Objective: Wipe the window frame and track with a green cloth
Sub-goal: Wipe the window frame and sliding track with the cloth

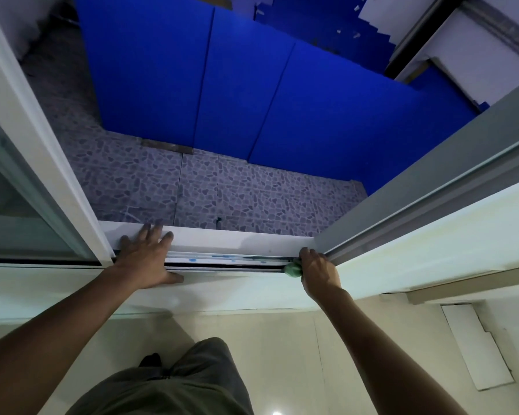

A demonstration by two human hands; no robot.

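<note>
The window's bottom track (231, 262) runs left to right across the white sill, with blue smears on its rails. My right hand (319, 272) is closed around a bunched green cloth (292, 270) and presses it into the right end of the track, where the grey side frame (402, 205) meets the sill. Only a small green part of the cloth shows under the fingers. My left hand (149, 259) lies flat with fingers spread over the left part of the track, beside the white sliding sash (57, 175).
Beyond the open window lie pebble-patterned tiles (237, 193) and blue roof panels (237, 85) far below. The pale inner sill ledge (417, 253) runs to the right. My legs and a pale floor are beneath the sill.
</note>
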